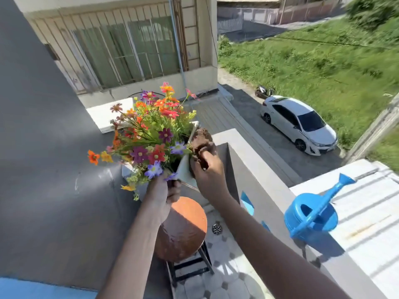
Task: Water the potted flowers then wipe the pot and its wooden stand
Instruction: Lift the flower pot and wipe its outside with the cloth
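A pale square pot (185, 171) full of colourful flowers (151, 130) is lifted off the round wooden stand (185, 225) and tilted to the left. My left hand (163, 194) grips the pot's near corner from below. My right hand (207, 169) presses a brown cloth (203, 141) against the pot's right rim. The stand's orange-brown top lies directly beneath the pot, on dark legs (190, 266). A blue watering can (313, 214) rests on the parapet ledge at the right, apart from both hands.
A grey wall (43, 147) closes the left side. The balcony parapet (248, 152) runs along the right, with a drop to a road and a white car (300, 124) beyond. A floor drain (217, 228) sits in the tiled floor by the stand.
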`<state>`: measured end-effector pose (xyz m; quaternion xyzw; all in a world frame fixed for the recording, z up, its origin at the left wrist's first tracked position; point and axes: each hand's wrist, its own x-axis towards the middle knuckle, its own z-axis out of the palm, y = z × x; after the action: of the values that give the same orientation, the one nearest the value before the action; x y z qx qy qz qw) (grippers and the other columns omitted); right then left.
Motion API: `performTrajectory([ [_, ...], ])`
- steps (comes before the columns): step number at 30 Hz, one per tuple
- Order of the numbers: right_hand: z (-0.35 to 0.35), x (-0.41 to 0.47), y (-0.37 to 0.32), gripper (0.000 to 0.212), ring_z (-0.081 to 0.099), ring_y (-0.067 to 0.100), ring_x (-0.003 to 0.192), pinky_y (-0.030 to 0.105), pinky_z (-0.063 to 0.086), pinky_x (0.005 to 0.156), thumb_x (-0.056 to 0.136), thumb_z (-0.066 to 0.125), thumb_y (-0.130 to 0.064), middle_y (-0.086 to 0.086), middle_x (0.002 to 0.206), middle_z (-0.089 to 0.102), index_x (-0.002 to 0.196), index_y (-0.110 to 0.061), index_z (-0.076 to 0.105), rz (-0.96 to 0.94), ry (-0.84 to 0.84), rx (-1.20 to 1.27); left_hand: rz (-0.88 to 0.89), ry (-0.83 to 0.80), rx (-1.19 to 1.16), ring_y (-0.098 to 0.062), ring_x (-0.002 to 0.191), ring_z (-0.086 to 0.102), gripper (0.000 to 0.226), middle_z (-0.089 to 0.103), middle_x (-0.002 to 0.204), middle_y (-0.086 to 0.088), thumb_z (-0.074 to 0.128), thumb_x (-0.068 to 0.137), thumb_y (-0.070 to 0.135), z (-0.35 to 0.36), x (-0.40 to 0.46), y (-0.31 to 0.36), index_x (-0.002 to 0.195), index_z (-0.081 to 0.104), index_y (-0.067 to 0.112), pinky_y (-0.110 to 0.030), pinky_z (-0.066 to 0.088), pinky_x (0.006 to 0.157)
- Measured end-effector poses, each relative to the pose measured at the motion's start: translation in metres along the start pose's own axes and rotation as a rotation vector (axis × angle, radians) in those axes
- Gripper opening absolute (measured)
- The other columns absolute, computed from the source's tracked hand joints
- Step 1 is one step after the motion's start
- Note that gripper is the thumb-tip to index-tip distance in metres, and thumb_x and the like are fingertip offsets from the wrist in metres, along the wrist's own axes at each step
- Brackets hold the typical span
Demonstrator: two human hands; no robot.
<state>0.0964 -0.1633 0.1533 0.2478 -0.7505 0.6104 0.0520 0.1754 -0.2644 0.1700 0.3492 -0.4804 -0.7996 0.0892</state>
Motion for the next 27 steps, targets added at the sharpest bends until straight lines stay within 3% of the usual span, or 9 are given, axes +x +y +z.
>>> performTrajectory([
  [3, 0.009, -0.041, 0.002, 0.021, 0.044, 0.008, 0.076, 0.014, 0.031, 0.065, 0.078, 0.059, 0.003, 0.004, 0.081, 0.051, 0.07, -0.015, 0.051, -0.101, -0.047, 0.023, -0.001, 0.052, -0.006, -0.003, 0.027, 0.023, 0.032, 0.039, 0.057, -0.004, 0.03, 0.1, 0.014, -0.005, 0.002, 0.009, 0.071, 0.041, 0.016, -0.014, 0.016, 0.027],
  [6, 0.013, -0.043, 0.005, 0.01, 0.047, 0.02, 0.081, 0.026, 0.036, 0.066, 0.08, 0.059, 0.003, 0.011, 0.088, 0.055, 0.075, -0.006, 0.057, -0.142, -0.069, 0.018, 0.01, 0.048, 0.037, -0.003, 0.028, 0.023, 0.031, 0.038, 0.06, -0.004, 0.032, 0.101, 0.015, -0.008, 0.001, 0.011, 0.074, 0.045, 0.017, -0.015, 0.017, 0.027],
  [9, 0.009, -0.009, 0.003, 0.006, 0.048, 0.022, 0.082, 0.029, 0.04, 0.071, 0.084, 0.056, -0.002, 0.012, 0.089, 0.055, 0.079, -0.002, 0.06, -0.124, -0.017, 0.025, 0.04, -0.033, 0.036, -0.004, 0.032, 0.022, 0.032, 0.038, 0.059, -0.002, 0.032, 0.1, 0.015, -0.007, -0.002, 0.011, 0.069, 0.042, 0.017, -0.015, 0.016, 0.03],
  [12, 0.001, 0.038, 0.006, 0.014, 0.052, 0.027, 0.085, 0.031, 0.042, 0.077, 0.08, 0.051, -0.012, 0.017, 0.092, 0.059, 0.077, -0.002, 0.061, -0.026, 0.11, -0.049, 0.058, -0.113, 0.028, -0.003, 0.034, 0.023, 0.031, 0.038, 0.058, 0.0, 0.034, 0.098, 0.012, -0.003, -0.007, 0.007, 0.069, 0.044, 0.016, -0.015, 0.015, 0.031],
  [15, 0.001, 0.055, 0.014, 0.027, 0.057, 0.037, 0.101, 0.038, 0.047, 0.092, 0.078, 0.052, -0.015, 0.023, 0.111, 0.059, 0.093, 0.001, 0.067, 0.016, 0.146, -0.177, 0.028, -0.132, -0.027, -0.003, 0.034, 0.024, 0.029, 0.038, 0.056, 0.002, 0.035, 0.098, 0.01, -0.001, -0.006, 0.002, 0.072, 0.047, 0.016, -0.015, 0.016, 0.031],
  [19, 0.006, 0.021, 0.021, 0.017, 0.048, 0.023, 0.084, 0.026, 0.035, 0.073, 0.077, 0.05, -0.02, 0.008, 0.09, 0.054, 0.077, -0.006, 0.059, -0.049, 0.071, -0.13, -0.018, -0.074, -0.102, -0.003, 0.033, 0.022, 0.031, 0.04, 0.05, 0.003, 0.035, 0.096, 0.008, -0.001, -0.001, 0.006, 0.066, 0.04, 0.016, -0.016, 0.014, 0.03],
  [21, 0.008, -0.005, 0.027, 0.007, 0.042, 0.013, 0.074, 0.022, 0.032, 0.067, 0.077, 0.055, -0.009, -0.001, 0.081, 0.047, 0.071, -0.006, 0.056, -0.11, 0.018, -0.057, -0.029, -0.041, -0.144, -0.003, 0.031, 0.022, 0.032, 0.041, 0.047, 0.003, 0.034, 0.096, 0.008, -0.003, 0.001, 0.01, 0.065, 0.039, 0.015, -0.015, 0.014, 0.029],
  [23, 0.009, -0.032, 0.031, 0.012, 0.037, 0.009, 0.066, 0.023, 0.028, 0.06, 0.075, 0.058, -0.004, -0.004, 0.073, 0.042, 0.066, -0.011, 0.053, -0.101, -0.045, -0.039, -0.019, -0.011, -0.143, -0.003, 0.029, 0.023, 0.032, 0.041, 0.05, 0.001, 0.035, 0.099, 0.01, -0.004, 0.003, 0.013, 0.067, 0.04, 0.015, -0.015, 0.017, 0.027],
  [27, 0.014, -0.056, 0.029, 0.013, 0.044, 0.017, 0.075, 0.021, 0.031, 0.062, 0.076, 0.055, -0.005, 0.001, 0.084, 0.05, 0.067, -0.014, 0.052, -0.096, -0.076, 0.017, 0.026, 0.013, -0.017, -0.003, 0.03, 0.024, 0.032, 0.039, 0.059, -0.002, 0.033, 0.099, 0.008, 0.001, 0.002, 0.015, 0.068, 0.04, 0.016, -0.014, 0.016, 0.028],
])
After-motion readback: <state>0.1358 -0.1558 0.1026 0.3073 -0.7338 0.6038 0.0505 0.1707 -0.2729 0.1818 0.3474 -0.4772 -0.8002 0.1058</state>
